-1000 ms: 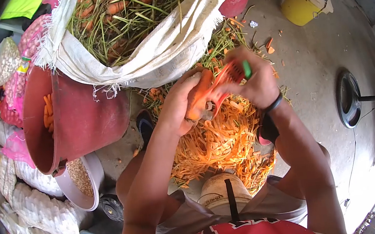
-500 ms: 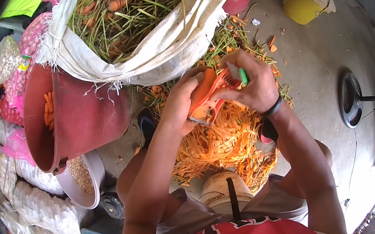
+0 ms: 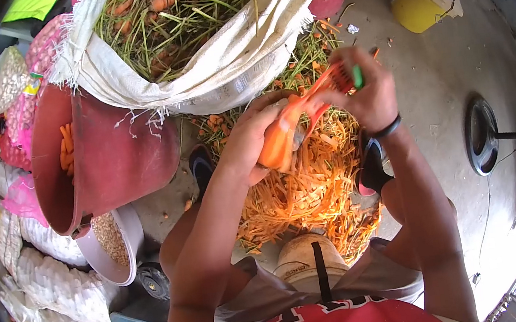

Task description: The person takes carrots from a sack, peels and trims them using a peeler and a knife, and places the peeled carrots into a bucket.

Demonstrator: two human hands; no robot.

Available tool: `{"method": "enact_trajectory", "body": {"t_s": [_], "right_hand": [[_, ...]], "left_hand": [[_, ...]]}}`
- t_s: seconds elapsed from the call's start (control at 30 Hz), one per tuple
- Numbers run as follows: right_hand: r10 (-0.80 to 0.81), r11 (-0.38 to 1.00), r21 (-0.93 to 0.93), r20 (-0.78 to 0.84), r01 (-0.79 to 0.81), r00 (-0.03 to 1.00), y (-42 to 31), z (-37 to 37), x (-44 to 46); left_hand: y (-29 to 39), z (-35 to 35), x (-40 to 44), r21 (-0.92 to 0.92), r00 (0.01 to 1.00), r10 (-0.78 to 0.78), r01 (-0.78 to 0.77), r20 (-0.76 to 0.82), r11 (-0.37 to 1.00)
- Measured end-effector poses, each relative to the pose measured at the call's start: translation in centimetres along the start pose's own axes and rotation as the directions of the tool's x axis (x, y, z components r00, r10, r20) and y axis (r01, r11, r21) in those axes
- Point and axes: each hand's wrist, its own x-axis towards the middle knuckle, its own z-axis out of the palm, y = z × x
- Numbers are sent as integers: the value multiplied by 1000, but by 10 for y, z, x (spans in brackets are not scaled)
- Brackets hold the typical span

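Observation:
My left hand (image 3: 253,134) is closed round a thick orange carrot (image 3: 278,143), whose peeled lower end points down toward the floor. My right hand (image 3: 369,92) grips an orange peeler (image 3: 320,92) that shows a bit of green between the fingers. The peeler's head lies against or just over the carrot's right side; motion blur hides the exact contact. Beneath both hands spreads a heap of carrot peelings (image 3: 304,194). A white woven sack (image 3: 199,97) of carrots with green stalks (image 3: 190,24) stands just beyond.
At left a red tub (image 3: 121,149) lies tipped, with peeled carrots (image 3: 66,149) inside. Near it are a pale basin (image 3: 127,241) and several filled bags (image 3: 60,282). A yellow bucket (image 3: 413,10) stands far right, with a black round base (image 3: 481,133) below it.
My right hand has moved right and slightly up with the peeler, drawing it away from the carrot's lower end. My left hand stays in place, and more of the carrot's peeled surface shows.

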Motion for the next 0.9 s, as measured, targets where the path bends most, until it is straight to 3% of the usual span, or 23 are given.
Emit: {"method": "enact_trajectory", "body": {"t_s": [0.03,0.13,0.17,0.2,0.27,0.3,0.4,0.43,0.53,0.57,0.6,0.67,0.8,0.83,0.9], "right_hand": [[107,994,25,-68,-105,992,12,-2,3],[228,968,127,-65,-218,972,18,-7,5],[138,986,104,-55,-132,989,11,0,-2],[203,951,219,95,-220,974,-10,3,-6],[-142,986,99,88,134,986,-32,8,-7],[-183,979,99,50,177,982,-25,11,-7],[19,1000,8,-16,-19,1000,2,-1,-1],[125,992,-3,-54,-125,991,10,-6,3],[210,974,101,-77,-202,975,14,-7,3],[113,987,121,-84,-102,990,8,1,-2],[186,952,234,73,-198,980,-12,5,-6],[-169,982,89,45,164,985,-29,13,-9],[10,1000,9,-6,-10,1000,-5,1,-2],[98,995,14,-76,-98,992,9,0,1],[116,993,44,-127,-111,985,18,-3,4]], "left_hand": [[0,9,-1,88,992,18,-7,-128,996],[0,4,1,7,998,36,-35,-56,999],[3,2,0,6,997,8,-8,-82,1000],[4,6,1,-12,994,31,-33,-107,999],[3,12,4,-45,984,72,-80,-164,996],[-1,1,6,-4,995,54,-55,-86,998],[-1,0,-1,21,1000,28,-27,-13,999],[-1,5,-2,44,997,-17,20,-72,999],[1,7,-3,24,994,33,-30,-109,999],[2,8,-2,1,994,51,-51,-101,999],[2,9,0,-23,993,69,-72,-96,997],[1,9,2,-69,991,99,-106,-92,992],[-6,-1,1,44,997,62,-60,-56,997],[-4,8,0,58,991,53,-46,-121,997],[-4,4,-2,7,995,56,-56,-79,998]]}}
